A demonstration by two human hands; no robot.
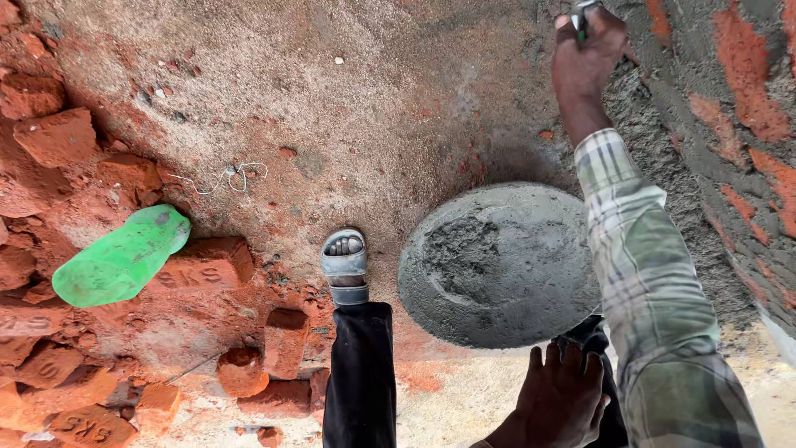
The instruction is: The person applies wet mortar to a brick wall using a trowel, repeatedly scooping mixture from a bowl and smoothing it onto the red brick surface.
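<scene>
Right hand [587, 51] at wall edge [663, 124], mortar pan [497, 265] below

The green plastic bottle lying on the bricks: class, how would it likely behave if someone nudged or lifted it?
The green plastic bottle lies on its side across broken bricks, so a nudge would probably roll it off them. It looks thin-walled and translucent, so it is likely light for its size and may dent under a firm grip. Whether it holds liquid cannot be told.

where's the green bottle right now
In the head view the green bottle lies on its side at the far left, among the red bricks, well left of the sandalled foot and the mortar pan.
</scene>
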